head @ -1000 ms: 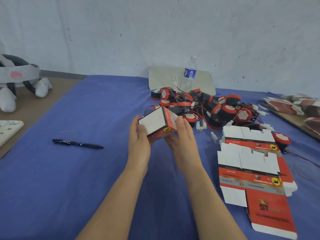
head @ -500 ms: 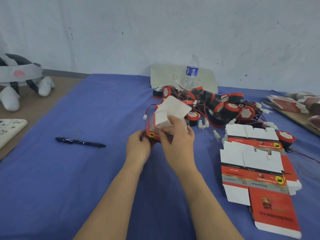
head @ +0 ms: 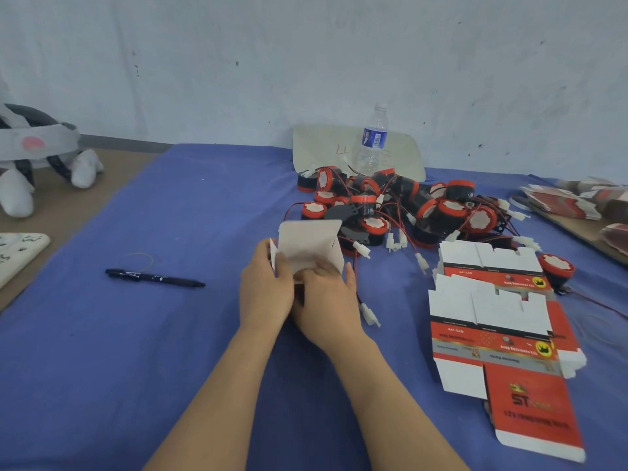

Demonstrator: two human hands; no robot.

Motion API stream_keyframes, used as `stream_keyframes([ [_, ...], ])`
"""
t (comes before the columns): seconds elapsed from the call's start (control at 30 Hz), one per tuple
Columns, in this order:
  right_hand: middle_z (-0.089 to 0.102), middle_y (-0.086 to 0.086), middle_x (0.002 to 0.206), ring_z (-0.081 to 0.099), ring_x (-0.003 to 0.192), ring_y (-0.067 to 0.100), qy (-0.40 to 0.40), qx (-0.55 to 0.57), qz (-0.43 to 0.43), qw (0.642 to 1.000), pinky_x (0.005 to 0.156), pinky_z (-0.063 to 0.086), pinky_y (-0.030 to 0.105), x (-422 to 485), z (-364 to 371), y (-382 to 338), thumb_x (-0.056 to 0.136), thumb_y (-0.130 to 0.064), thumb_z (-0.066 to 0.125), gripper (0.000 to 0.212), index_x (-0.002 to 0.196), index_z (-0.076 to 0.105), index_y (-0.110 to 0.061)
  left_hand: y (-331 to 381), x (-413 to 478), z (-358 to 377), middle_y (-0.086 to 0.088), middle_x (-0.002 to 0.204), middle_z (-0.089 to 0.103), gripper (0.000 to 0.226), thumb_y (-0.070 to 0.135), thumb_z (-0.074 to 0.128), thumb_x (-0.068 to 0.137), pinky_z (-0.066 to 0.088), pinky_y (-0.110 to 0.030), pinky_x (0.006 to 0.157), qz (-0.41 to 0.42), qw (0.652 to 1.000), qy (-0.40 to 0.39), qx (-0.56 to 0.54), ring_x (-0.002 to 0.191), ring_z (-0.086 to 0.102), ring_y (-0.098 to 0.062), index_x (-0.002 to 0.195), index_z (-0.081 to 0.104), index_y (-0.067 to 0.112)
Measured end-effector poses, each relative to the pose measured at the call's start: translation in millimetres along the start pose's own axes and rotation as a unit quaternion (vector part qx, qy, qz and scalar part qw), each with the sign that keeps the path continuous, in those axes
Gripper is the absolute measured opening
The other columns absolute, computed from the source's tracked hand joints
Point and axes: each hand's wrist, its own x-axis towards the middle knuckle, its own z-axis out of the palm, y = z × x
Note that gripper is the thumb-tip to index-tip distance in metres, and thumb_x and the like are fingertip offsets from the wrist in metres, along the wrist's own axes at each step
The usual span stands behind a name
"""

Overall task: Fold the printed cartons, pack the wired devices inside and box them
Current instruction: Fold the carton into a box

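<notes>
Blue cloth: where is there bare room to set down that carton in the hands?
Bare cloth lies left of the left hand, around the black pen, and nearer, beside the forearms. Crowded: the wired devices behind the half-folded carton, and flat cartons on the right.

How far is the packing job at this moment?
Done: no finished box is visible. In hand: the left hand and right hand hold one carton, not yet closed; whether a device is inside is hidden. To do: the pile of wired devices and the flat cartons beside it.
</notes>
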Motion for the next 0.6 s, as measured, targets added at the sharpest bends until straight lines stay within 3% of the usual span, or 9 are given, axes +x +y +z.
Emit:
stream_keyframes([
  [0.07,0.063,-0.003,0.095,0.047,0.113,0.017,-0.01,-0.016,0.01,1.0,0.116,-0.005,0.047,2.9,0.2,-3.0,0.09,-0.027,0.046,0.02,0.091,0.064,-0.02,1.1,-2.5,2.0,-0.005,0.094,0.063,0.022,0.019,0.04,0.099,0.048,-0.037,0.067,0.02,0.999,0.013,0.029,0.082,0.059,-0.025,0.12,0.049,0.017],
  [0.2,0.062,-0.004,0.095,0.046,0.114,0.016,-0.003,-0.018,-0.001,1.0,0.115,-0.006,0.051,3.4,1.1,-1.5,0.089,-0.032,0.048,0.019,0.089,0.063,-0.021,0.7,-6.3,0.1,-0.003,0.088,0.057,0.008,0.017,0.041,0.099,0.038,-0.034,0.061,0.052,0.996,0.073,0.024,0.074,0.054,-0.025,0.103,0.035,0.02],
  [0.3,0.057,-0.002,0.124,0.032,0.134,0.016,0.042,0.037,-0.029,0.998,0.116,-0.011,0.046,-1.5,5.4,1.1,0.09,-0.032,0.05,0.029,0.114,0.06,-0.018,1.2,-6.5,-0.3,0.009,0.106,0.048,0.019,0.007,0.043,0.095,0.04,-0.033,0.067,0.075,0.993,0.084,0.029,0.079,0.047,-0.017,0.111,0.039,0.017],
  [0.4,0.045,0.008,0.142,0.025,0.142,0.025,0.124,0.058,-0.025,0.99,0.118,-0.009,0.041,-0.2,6.7,0.3,0.09,-0.026,0.054,0.047,0.134,0.049,-0.011,-2.0,-3.7,-1.6,-0.001,0.106,0.057,0.031,-0.002,0.042,0.088,0.044,-0.035,0.073,0.058,0.996,0.056,0.048,0.085,0.053,-0.021,0.114,0.053,0.013],
  [0.43,0.043,0.01,0.144,0.026,0.142,0.028,0.14,0.052,-0.011,0.989,0.12,-0.003,0.042,0.7,7.3,1.2,0.089,-0.026,0.055,0.051,0.137,0.046,-0.011,-4.2,-2.5,-2.5,-0.005,0.106,0.061,0.032,-0.003,0.043,0.087,0.046,-0.036,0.077,0.045,0.996,0.046,0.053,0.09,0.056,-0.023,0.112,0.057,0.011],
  [0.5,0.038,0.012,0.145,0.034,0.136,0.032,0.132,0.078,0.03,0.988,0.114,0.024,0.042,2.6,6.3,6.3,0.09,-0.029,0.058,0.055,0.139,0.042,-0.01,-8.2,-0.6,-3.7,-0.009,0.108,0.064,0.03,-0.004,0.043,0.089,0.047,-0.037,0.086,0.032,0.997,0.041,0.059,0.1,0.059,-0.026,0.109,0.062,0.007],
  [0.53,0.036,0.009,0.146,0.04,0.131,0.03,0.111,0.104,0.052,0.987,0.103,0.037,0.037,3.2,5.4,8.4,0.092,-0.032,0.058,0.055,0.139,0.04,-0.011,-8.2,-0.6,-3.9,-0.008,0.11,0.064,0.028,-0.002,0.042,0.091,0.047,-0.036,0.088,0.033,0.997,0.044,0.054,0.103,0.06,-0.026,0.108,0.064,0.005],
  [0.6,0.041,0.004,0.141,0.047,0.121,0.024,0.084,0.125,0.067,0.986,0.086,0.043,0.031,3.1,5.9,10.8,0.094,-0.038,0.054,0.052,0.138,0.04,-0.013,-3.6,-0.8,-3.0,-0.003,0.109,0.062,0.024,0.005,0.043,0.096,0.046,-0.026,0.085,0.036,0.998,0.054,0.01,0.102,0.06,-0.019,0.108,0.064,0.008],
])
